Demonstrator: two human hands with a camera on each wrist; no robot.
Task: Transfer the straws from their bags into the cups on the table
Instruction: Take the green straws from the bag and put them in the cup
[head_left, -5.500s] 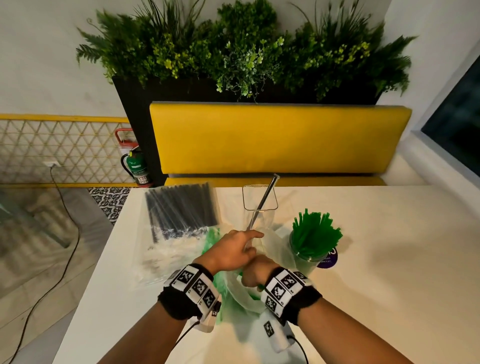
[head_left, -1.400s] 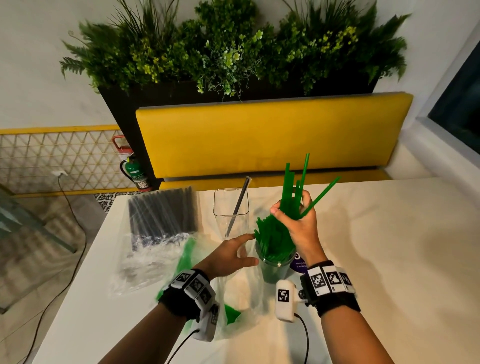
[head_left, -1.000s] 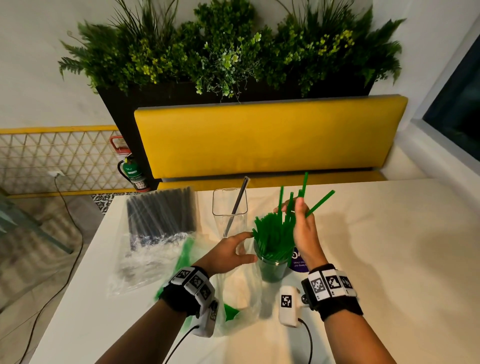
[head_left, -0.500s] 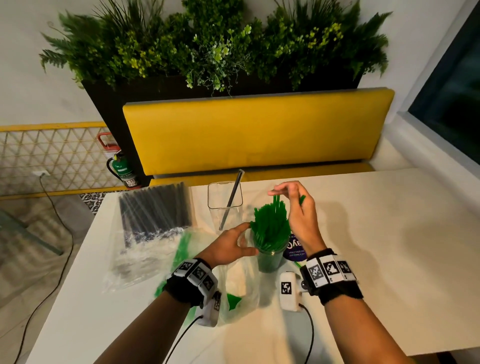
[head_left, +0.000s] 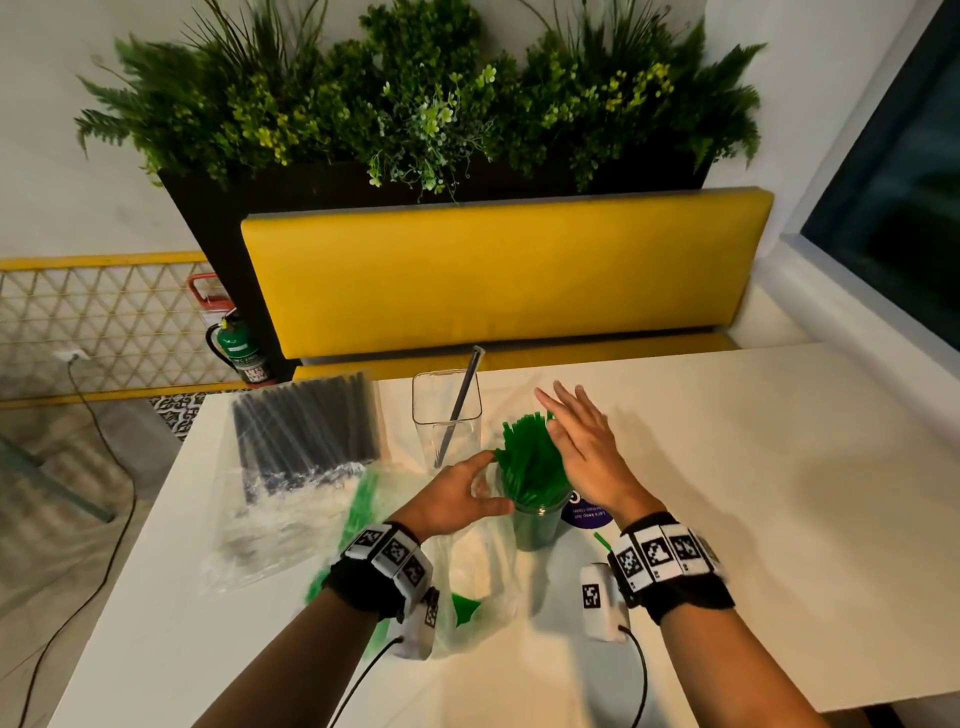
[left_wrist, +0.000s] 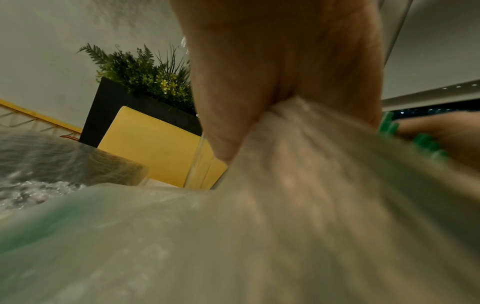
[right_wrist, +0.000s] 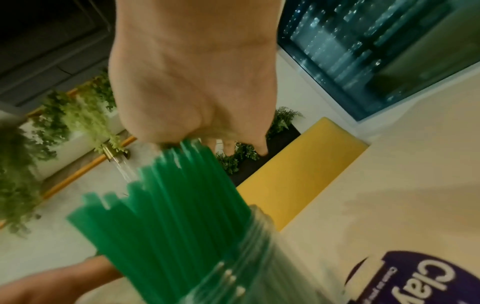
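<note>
One change | right hand (head_left: 587, 452) released green straws (head_left: 530, 467), flat against them in cup (head_left: 535, 530) | left hand (head_left: 452, 501) grip unclear

Café: banquette (head_left: 493, 270), planter (head_left: 415, 104), bagged straws (head_left: 306, 426)

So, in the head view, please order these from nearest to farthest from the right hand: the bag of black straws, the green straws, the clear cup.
1. green straws: just left of the right hand, standing in the green cup.
2. clear cup: further left and a little behind.
3. bag of black straws: at the left end of the table.
</note>
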